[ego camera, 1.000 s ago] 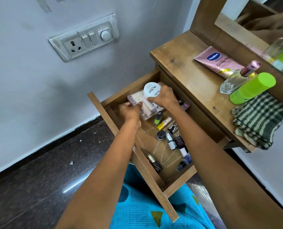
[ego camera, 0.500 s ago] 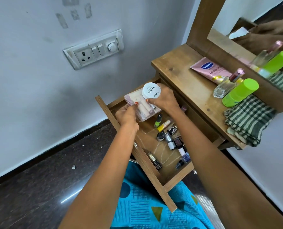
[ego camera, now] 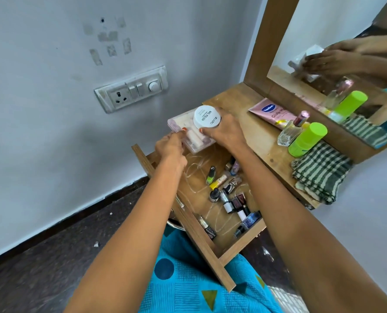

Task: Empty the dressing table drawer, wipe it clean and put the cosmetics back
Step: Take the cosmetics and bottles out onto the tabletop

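Observation:
The wooden drawer (ego camera: 213,254) stands pulled out, with several small cosmetic bottles (ego camera: 229,195) loose on its bottom. Both hands hold a clear plastic box (ego camera: 196,141) of pale tubes above the drawer's back end, at the tabletop's edge. A white round tub (ego camera: 206,116) sits on top of the box. My left hand (ego camera: 172,144) grips the box's near left side. My right hand (ego camera: 224,132) holds the box and the tub from the right.
On the wooden tabletop (ego camera: 231,98) lie a pink tube (ego camera: 271,112), a glass perfume bottle (ego camera: 290,133), a green bottle (ego camera: 306,140) and a folded checked cloth (ego camera: 321,175). A mirror (ego camera: 337,41) stands behind. The wall with a switch plate (ego camera: 131,89) is to the left.
Both hands have lifted the plastic box with the tub up out of the drawer, toward the tabletop.

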`<action>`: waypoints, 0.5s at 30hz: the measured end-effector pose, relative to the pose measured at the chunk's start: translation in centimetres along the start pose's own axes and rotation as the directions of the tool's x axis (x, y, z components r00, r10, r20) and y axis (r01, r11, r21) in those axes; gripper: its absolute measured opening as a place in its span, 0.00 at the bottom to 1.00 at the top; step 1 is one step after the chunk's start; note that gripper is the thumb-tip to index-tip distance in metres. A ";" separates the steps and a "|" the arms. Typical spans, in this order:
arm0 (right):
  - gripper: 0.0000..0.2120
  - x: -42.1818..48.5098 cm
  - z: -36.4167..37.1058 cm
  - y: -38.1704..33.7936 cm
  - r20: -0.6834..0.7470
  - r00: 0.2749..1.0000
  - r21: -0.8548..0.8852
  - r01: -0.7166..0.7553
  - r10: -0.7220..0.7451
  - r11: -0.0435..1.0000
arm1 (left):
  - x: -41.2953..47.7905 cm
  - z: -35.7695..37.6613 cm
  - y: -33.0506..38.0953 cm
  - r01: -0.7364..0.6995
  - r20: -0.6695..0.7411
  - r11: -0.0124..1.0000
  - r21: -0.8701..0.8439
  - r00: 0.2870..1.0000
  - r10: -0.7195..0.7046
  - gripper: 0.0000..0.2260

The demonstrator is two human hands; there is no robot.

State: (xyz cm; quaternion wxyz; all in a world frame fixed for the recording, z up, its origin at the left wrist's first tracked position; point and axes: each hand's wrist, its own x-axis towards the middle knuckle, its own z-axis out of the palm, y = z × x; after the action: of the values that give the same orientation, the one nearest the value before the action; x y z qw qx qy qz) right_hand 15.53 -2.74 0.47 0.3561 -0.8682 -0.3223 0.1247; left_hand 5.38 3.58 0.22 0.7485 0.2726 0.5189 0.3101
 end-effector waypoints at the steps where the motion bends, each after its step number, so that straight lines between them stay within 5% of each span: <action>1: 0.28 0.3 -0.3 0.0 -0.019 1.000 0.010 0.002 -0.002 1.000 | 0.3 0.7 0.1 -0.008 0.003 1.000 -0.004 1.000 0.008 0.11; 15: 0.25 7.2 -2.8 3.9 -0.102 0.993 -0.009 -0.055 0.054 0.998 | 4.7 9.7 -0.9 0.001 0.090 1.000 -0.021 0.996 0.001 0.12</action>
State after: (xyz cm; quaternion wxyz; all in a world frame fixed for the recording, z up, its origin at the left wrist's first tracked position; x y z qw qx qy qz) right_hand 24.10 -1.63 -0.16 0.3632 -0.8841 -0.2805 0.0881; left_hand 15.98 5.68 -0.24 0.7739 0.2784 0.4815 0.3028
